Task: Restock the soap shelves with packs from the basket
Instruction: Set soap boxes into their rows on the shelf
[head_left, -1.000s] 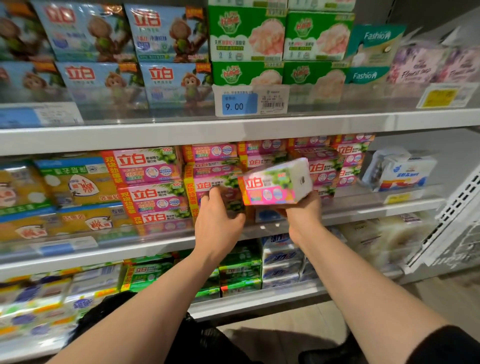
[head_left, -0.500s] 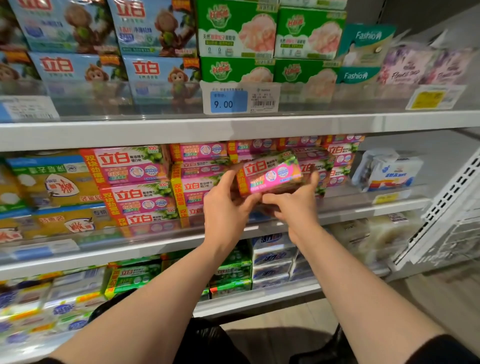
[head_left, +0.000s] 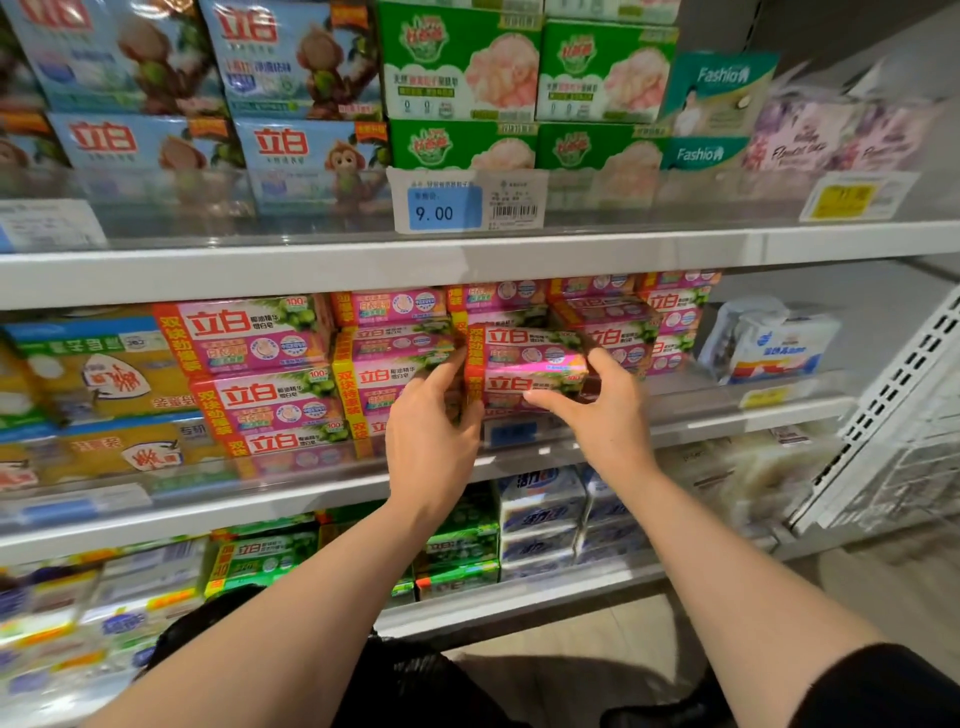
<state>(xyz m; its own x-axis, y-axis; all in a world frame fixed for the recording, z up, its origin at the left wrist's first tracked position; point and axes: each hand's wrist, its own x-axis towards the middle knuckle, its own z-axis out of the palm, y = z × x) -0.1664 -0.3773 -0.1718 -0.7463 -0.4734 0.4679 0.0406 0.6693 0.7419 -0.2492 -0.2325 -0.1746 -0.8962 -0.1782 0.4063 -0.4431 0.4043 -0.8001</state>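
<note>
Both my hands on one pink soap pack (head_left: 524, 358) at the middle shelf (head_left: 727, 415). Left hand (head_left: 431, 431) at the pack's left end, fingers curled up against it, thumb toward its front. Right hand (head_left: 602, 410) at the right end, thumb lying along the lower front face, fingers wrapped round the far side. Hands apart, the pack clamped between them.

Pack sits level, long side facing me, in the gap between two stacks of the same pink soap: left pink stack (head_left: 389, 364) just beside my left fingers, right pink stack (head_left: 670, 317) behind my right hand. Cannot tell whether the pack rests on packs below it or hangs in my grip.

Further left on this shelf, yellow soap packs (head_left: 98, 379). Right end, a white and blue pack (head_left: 769, 343), well apart from the pink rows.

Upper shelf: green boxes (head_left: 462, 67) above a blue price tag (head_left: 444, 208) reading 9.00. Lower shelf: green packs (head_left: 260, 561) and white packs (head_left: 540, 509).
</note>
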